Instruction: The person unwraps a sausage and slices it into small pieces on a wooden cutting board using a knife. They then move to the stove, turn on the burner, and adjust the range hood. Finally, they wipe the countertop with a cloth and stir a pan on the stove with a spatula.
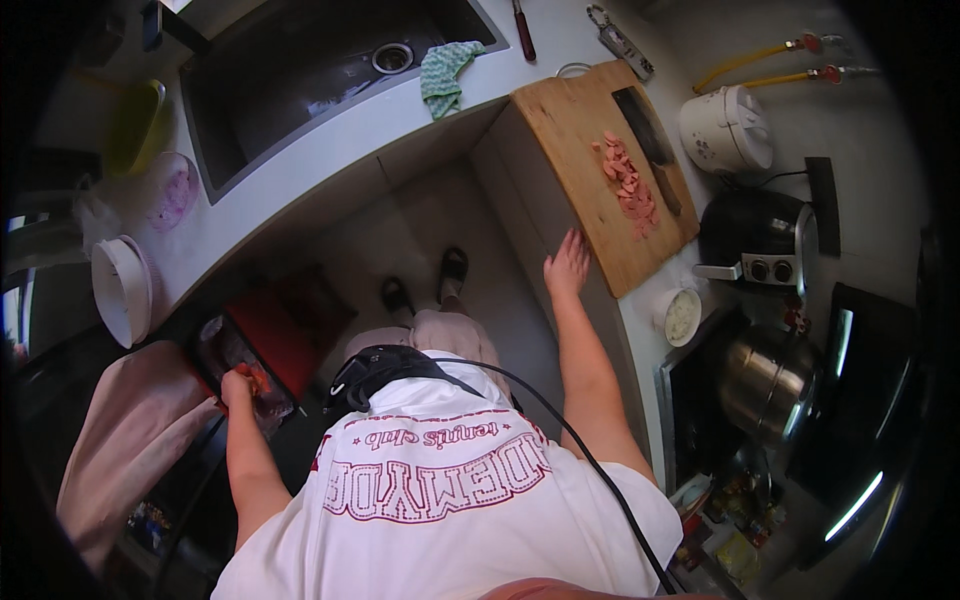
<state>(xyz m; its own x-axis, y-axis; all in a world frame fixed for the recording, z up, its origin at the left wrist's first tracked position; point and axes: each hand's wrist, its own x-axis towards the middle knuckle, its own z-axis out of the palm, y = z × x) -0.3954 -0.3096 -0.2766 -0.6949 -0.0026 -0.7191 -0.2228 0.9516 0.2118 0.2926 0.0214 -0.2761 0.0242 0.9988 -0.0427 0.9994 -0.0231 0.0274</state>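
Observation:
On the left, my left hand reaches into an opened red bin or box lined with clear plastic, its fingers at a small orange-red item; whether they grip it is not clear. My right hand lies against the near edge of a wooden cutting board, fingers extended and holding nothing. Sliced pink sausage is heaped on the board. Beside the slices rests a cleaver with a dark blade and a wooden handle.
A sink with a green-white cloth at its rim is ahead. Along the right stand a rice cooker, an air fryer, a white bowl and a steel pot. A red-handled knife lies beyond the board.

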